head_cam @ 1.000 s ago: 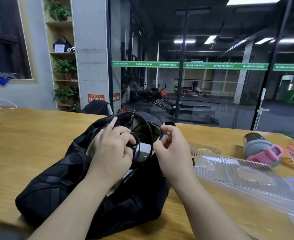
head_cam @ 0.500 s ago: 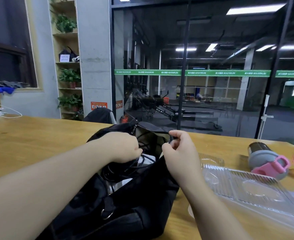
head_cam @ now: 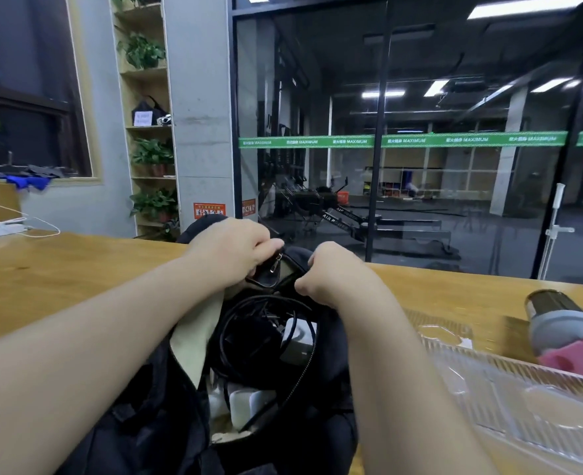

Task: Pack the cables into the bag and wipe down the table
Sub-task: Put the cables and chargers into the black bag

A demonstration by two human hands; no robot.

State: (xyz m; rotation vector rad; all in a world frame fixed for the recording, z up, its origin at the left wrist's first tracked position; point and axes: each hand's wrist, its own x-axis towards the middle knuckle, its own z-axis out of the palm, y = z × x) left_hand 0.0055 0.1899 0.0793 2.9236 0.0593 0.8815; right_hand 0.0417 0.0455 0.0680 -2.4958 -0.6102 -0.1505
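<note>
Both grips are closed on the far end of the bag's mouth: we see the left hand (head_cam: 230, 250) pinching the black fabric beside the small metal zipper pull (head_cam: 273, 268), and the right hand (head_cam: 334, 274) curled round the opposite edge of the black soft fabric bag (head_cam: 320, 423). We judge a zip closure is being prepared. The coiled black cables (head_cam: 249, 323) lie inside the open mouth, just below and nearer the wearer than both grips, beside a white charger block (head_cam: 298, 339); further white adapters (head_cam: 245, 402) sit deeper. One cable loop rises close to the zipper teeth (head_cam: 293, 382), so we expect a risk of snagging there if the slider is drawn before the loop is pushed down. The beige lining (head_cam: 194, 337), folded outward, could likewise catch. On the wooden tabletop (head_cam: 60, 269), a clear ribbed plastic tray (head_cam: 509, 399) and a grey-and-pink bottle (head_cam: 567, 330) lie right of the bag; we judge that they would obstruct wiping.
</note>
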